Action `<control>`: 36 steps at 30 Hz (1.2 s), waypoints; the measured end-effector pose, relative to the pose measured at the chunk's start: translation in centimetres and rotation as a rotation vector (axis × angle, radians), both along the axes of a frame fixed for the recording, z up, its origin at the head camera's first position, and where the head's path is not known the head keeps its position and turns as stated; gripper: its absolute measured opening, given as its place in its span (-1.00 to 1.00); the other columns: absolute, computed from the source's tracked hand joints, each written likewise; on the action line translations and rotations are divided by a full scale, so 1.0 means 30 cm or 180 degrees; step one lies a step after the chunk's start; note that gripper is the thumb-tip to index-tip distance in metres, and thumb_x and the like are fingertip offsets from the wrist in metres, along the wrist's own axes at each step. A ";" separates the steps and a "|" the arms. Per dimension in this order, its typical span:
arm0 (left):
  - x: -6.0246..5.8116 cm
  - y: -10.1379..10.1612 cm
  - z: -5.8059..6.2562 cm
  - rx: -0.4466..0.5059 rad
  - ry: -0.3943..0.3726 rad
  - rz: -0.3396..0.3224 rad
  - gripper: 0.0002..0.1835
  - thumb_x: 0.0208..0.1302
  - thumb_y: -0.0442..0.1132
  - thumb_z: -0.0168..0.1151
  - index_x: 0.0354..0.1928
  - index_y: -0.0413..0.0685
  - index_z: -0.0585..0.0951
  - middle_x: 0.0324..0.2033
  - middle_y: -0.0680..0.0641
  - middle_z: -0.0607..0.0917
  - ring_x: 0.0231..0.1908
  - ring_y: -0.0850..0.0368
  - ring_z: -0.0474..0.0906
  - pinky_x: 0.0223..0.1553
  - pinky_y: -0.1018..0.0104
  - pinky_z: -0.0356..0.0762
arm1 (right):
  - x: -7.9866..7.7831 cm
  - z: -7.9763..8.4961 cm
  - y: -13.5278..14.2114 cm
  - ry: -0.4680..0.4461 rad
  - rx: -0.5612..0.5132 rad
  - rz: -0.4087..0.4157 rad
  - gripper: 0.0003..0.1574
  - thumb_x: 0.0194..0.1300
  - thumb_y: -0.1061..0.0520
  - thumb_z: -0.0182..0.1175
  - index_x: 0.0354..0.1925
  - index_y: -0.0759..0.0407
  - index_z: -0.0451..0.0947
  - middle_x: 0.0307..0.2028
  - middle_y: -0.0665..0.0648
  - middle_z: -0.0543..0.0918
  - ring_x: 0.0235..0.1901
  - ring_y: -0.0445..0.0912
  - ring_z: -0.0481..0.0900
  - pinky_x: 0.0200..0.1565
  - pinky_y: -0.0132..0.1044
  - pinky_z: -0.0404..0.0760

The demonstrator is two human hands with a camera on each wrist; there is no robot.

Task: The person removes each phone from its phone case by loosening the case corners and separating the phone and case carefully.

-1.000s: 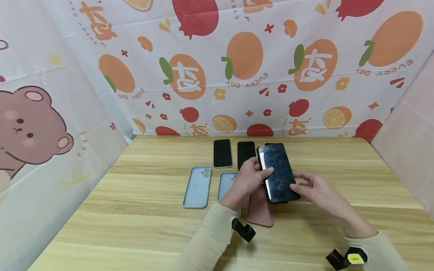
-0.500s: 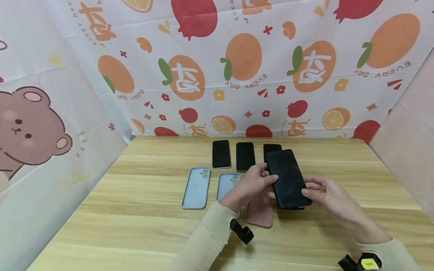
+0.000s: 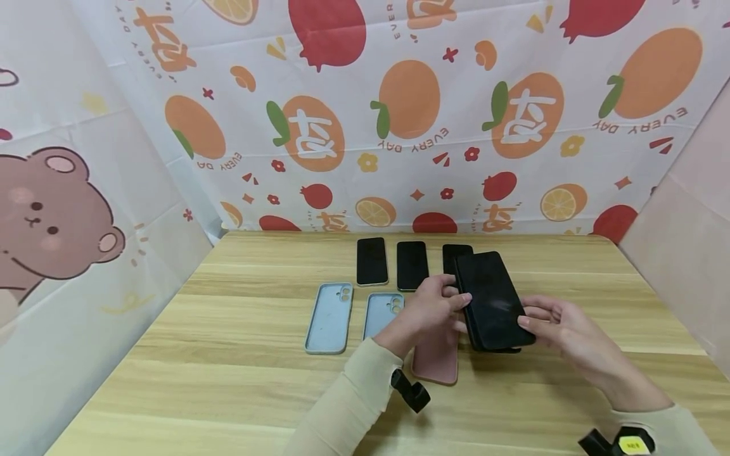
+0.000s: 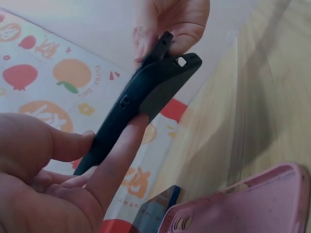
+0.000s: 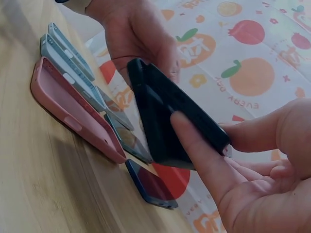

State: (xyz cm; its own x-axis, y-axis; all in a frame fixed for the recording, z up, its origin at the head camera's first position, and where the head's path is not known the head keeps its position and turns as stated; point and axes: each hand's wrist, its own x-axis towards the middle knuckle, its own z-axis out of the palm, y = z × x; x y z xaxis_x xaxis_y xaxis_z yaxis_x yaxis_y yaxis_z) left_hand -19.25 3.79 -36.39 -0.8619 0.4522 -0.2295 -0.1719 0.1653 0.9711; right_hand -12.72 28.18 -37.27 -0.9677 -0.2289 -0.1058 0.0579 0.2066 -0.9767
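A black phone [image 3: 495,297] is held over the right side of the table, together with a dark phone case [image 4: 116,126] under it. At the end nearest the body, the phone stands out of the case with a gap between them. My left hand [image 3: 429,311] grips the left long edge, thumb on the phone's side and fingers beneath the case. My right hand [image 3: 561,329] pinches the phone near its lower right corner. In the right wrist view, that hand's index finger lies in the gap between phone and case.
A pink case [image 3: 436,354] lies below the left hand, beside two light blue cases [image 3: 331,320], one partly hidden by the left wrist. Behind them are three dark phones [image 3: 372,261] in a row. A printed cloth [image 3: 353,114] hangs at the table's back edge.
Both hands have carried the phone and case to the right and slightly toward the body. The third phone at the back now shows more. The loose phones and cases have stayed put.
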 end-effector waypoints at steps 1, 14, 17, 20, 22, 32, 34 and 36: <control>0.001 0.000 -0.001 -0.0015 0.0013 -0.0008 -0.29 0.44 -0.22 0.16 0.52 -0.16 0.12 0.31 -0.21 0.48 -0.15 0.02 0.72 -0.17 0.10 0.72 | -0.001 -0.003 0.006 -0.0002 -0.0037 -0.0001 -0.20 0.48 0.16 0.09 0.41 0.59 -0.01 0.12 0.12 0.58 -0.06 -0.31 0.64 -0.09 -0.35 0.69; 0.027 0.022 -0.024 -0.0613 0.0169 -0.0397 -0.32 0.40 -0.22 0.21 0.47 -0.16 0.20 0.13 -0.16 0.63 -0.49 -0.03 0.73 -0.13 0.22 0.71 | -0.039 -0.031 0.089 -0.0350 -0.0697 -0.0457 -0.08 0.47 0.18 0.11 0.46 0.51 -0.21 -0.09 -0.16 0.57 -0.17 -0.36 0.58 -0.18 -0.48 0.64; 0.040 0.027 -0.028 -0.0716 0.0118 -0.0468 -0.32 0.39 -0.22 0.23 0.47 -0.12 0.21 0.11 -0.13 0.63 -0.44 -0.08 0.75 -0.10 0.24 0.69 | -0.050 -0.036 0.102 -0.0428 -0.0704 -0.0533 -0.06 0.47 0.15 0.12 0.47 0.49 -0.22 -0.14 -0.19 0.61 -0.25 -0.35 0.59 -0.21 -0.49 0.63; 0.047 0.034 -0.040 -0.0589 0.0017 -0.0550 -0.33 0.40 -0.28 0.21 0.47 -0.12 0.20 0.06 -0.16 0.67 -0.39 -0.14 0.76 -0.20 0.19 0.72 | -0.064 -0.045 0.108 -0.0440 -0.0519 -0.0560 0.00 0.48 0.09 0.12 0.49 0.50 -0.25 -0.13 -0.20 0.57 -0.31 -0.35 0.55 -0.24 -0.50 0.61; 0.050 0.037 -0.049 -0.0482 -0.0012 -0.0615 -0.35 0.40 -0.32 0.18 0.47 -0.11 0.21 -0.02 -0.15 0.71 -0.36 -0.16 0.76 -0.27 0.17 0.73 | -0.076 -0.053 0.112 -0.0431 -0.0448 -0.0553 0.01 0.48 0.06 0.12 0.49 0.52 -0.25 -0.11 -0.21 0.56 -0.29 -0.37 0.55 -0.21 -0.49 0.63; 0.082 0.065 -0.078 -0.0668 0.0435 -0.0707 -0.39 0.36 -0.38 0.22 0.40 -0.05 0.27 -0.23 -0.14 0.76 -0.40 0.06 0.75 -0.38 0.20 0.72 | -0.149 -0.099 0.130 -0.0301 -0.0514 -0.0469 -0.01 0.49 0.12 0.10 0.46 0.60 -0.27 -0.06 -0.08 0.56 -0.10 -0.33 0.66 -0.02 -0.36 0.67; 0.088 0.073 -0.081 -0.0994 0.0722 -0.0660 -0.32 0.34 -0.33 0.27 0.44 -0.04 0.23 -0.25 -0.07 0.77 -0.35 0.20 0.71 -0.18 0.27 0.70 | -0.158 -0.107 0.131 -0.0310 -0.0490 -0.0463 -0.03 0.49 0.13 0.08 0.46 0.61 -0.27 0.06 0.14 0.53 -0.10 -0.32 0.66 0.00 -0.34 0.67; 0.092 0.078 -0.080 -0.1330 0.1018 -0.0626 -0.29 0.31 -0.27 0.31 0.44 -0.04 0.23 -0.23 0.00 0.75 -0.28 0.31 0.65 0.02 0.37 0.60 | -0.164 -0.114 0.133 -0.0322 -0.0427 -0.0455 -0.04 0.51 0.13 0.05 0.46 0.60 -0.27 0.21 0.41 0.41 -0.09 -0.33 0.66 0.01 -0.34 0.66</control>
